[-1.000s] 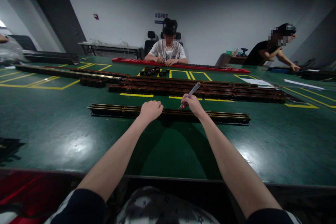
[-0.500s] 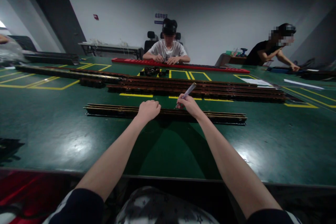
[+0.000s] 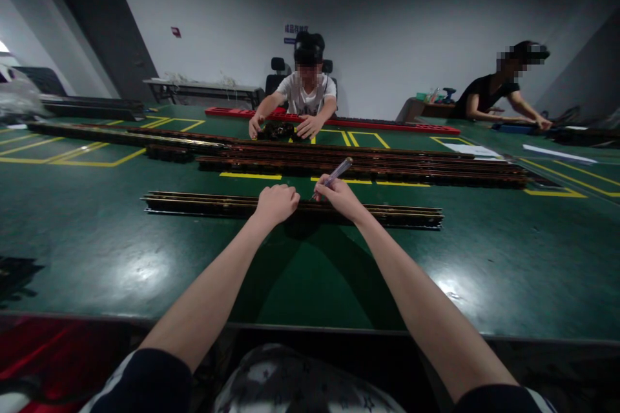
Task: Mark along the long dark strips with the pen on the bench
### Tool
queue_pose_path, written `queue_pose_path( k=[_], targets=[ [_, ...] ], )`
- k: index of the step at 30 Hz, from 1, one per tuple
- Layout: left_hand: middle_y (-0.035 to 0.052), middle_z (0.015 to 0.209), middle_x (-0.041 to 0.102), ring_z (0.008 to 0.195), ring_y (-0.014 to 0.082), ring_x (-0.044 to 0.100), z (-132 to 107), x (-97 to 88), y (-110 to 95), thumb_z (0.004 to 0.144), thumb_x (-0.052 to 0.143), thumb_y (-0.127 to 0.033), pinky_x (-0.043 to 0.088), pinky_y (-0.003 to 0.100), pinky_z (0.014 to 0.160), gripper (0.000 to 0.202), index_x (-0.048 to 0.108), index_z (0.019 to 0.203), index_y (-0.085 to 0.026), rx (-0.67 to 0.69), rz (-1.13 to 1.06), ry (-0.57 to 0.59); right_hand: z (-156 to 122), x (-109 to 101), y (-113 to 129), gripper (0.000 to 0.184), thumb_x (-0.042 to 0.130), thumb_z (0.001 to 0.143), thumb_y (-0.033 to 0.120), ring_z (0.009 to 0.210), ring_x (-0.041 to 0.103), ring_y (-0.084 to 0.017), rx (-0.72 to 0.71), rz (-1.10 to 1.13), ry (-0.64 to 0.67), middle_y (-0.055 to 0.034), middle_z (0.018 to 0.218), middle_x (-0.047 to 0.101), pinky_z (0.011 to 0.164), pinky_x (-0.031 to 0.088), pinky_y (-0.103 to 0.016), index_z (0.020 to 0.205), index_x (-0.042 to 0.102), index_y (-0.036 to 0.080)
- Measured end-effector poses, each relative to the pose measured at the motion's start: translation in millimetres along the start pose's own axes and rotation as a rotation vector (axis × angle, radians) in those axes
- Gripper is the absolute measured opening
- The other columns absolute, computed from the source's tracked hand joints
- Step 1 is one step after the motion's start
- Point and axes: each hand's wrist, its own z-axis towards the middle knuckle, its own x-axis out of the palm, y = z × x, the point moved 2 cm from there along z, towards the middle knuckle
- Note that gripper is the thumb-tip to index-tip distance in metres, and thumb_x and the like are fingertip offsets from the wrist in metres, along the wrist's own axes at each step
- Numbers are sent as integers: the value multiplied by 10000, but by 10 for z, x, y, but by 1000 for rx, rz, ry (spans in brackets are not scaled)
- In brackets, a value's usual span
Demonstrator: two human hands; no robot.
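A long dark rail [image 3: 397, 214] with thin gold-coloured edges lies crosswise in front of me on the green table. My left hand [image 3: 277, 203] is closed over the rail near its middle, knuckles up, its fingertips hidden behind it. Just to the right, my right hand [image 3: 336, 197] grips a slim pen-like tool [image 3: 340, 170] with a pale translucent barrel. The tool slants, its upper end to the right and its tip down at the rail, close to my left fingers. Whether the tip touches the rail I cannot tell.
Beyond lies a bundle of long dark rails [image 3: 368, 161]. Behind it are a heap of dark parts [image 3: 277, 131], a co-worker's two hands and a red slotted bar [image 3: 387, 124]. White papers [image 3: 472, 150] lie at right; a dark part [image 3: 17, 277] is at the near left.
The rail has slid a little to the left. My right hand and its tool have moved left, nearer my left hand. The co-worker opposite has reached forward to the heap of dark parts.
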Motion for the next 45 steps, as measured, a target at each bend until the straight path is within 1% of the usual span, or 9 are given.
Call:
queue_pose_path(
  k=[4, 8, 14, 19, 24, 30, 36, 41, 45],
  targets=[
    [126, 1026, 692, 955, 255, 649, -11, 3, -13, 928, 250, -292, 472, 350, 791, 450, 680, 943, -159, 5, 35, -1, 0, 17, 27, 133, 510, 816, 238, 652, 582, -139, -29, -38, 6, 29, 605, 592, 734, 420, -279, 690, 532, 203],
    [128, 1029, 695, 971, 262, 647, -8, 27, -1, 929, 251, -309, 475, 358, 797, 464, 690, 943, -161, 13, 32, -2, -5, 19, 39, 138, 513, 822, 230, 659, 591, -141, -26, -38, 6, 28, 602, 604, 764, 423, -287, 691, 543, 200],
    [126, 1025, 703, 940, 242, 654, 17, 44, 18, 928, 245, -340, 491, 332, 772, 486, 697, 931, -162, -20, -14, 13, 5, -40, 0, 121, 530, 815, 204, 680, 614, -146, 38, 18, -4, 12, 616, 653, 772, 433, -291, 703, 572, 191],
    [115, 962, 706, 866, 218, 655, 20, 43, 23, 928, 234, -352, 498, 313, 739, 498, 689, 887, -156, -20, -78, 30, 1, -140, -30, 158, 544, 798, 200, 651, 612, -155, 51, 24, -53, 5, 568, 639, 766, 441, -303, 645, 577, 187],
    [105, 872, 692, 777, 197, 644, 18, 80, 48, 923, 240, -360, 497, 299, 697, 486, 672, 840, -154, -10, -149, 19, -21, -215, -80, 163, 540, 773, 199, 588, 597, -150, 86, 96, -82, 6, 537, 611, 743, 458, -315, 612, 563, 186],
    [99, 839, 681, 749, 192, 637, 20, 98, 48, 922, 237, -364, 491, 298, 674, 480, 661, 832, -157, -15, -165, 23, -12, -249, -143, 141, 542, 719, 205, 534, 572, -137, 92, 135, -105, 8, 519, 580, 675, 472, -303, 579, 551, 187],
    [105, 854, 689, 768, 201, 642, 10, 71, 34, 918, 238, -356, 488, 302, 674, 483, 669, 839, -150, -34, -155, 36, 1, -274, -177, 139, 522, 693, 191, 495, 541, -127, 117, 164, -151, 5, 511, 567, 582, 454, -275, 555, 539, 187],
    [109, 888, 699, 806, 206, 647, 3, 41, 13, 922, 236, -350, 491, 301, 693, 492, 678, 851, -146, -29, -118, 35, 0, -264, -145, 148, 522, 695, 167, 490, 538, -121, 127, 181, -132, 6, 507, 563, 570, 454, -263, 548, 535, 182],
    [116, 928, 704, 853, 217, 651, 11, 49, 11, 925, 242, -343, 491, 306, 718, 489, 685, 859, -148, -38, -82, 24, -8, -268, -131, 164, 518, 737, 172, 515, 554, -126, 127, 148, -126, 1, 523, 579, 601, 460, -270, 574, 541, 177]
  ],
)
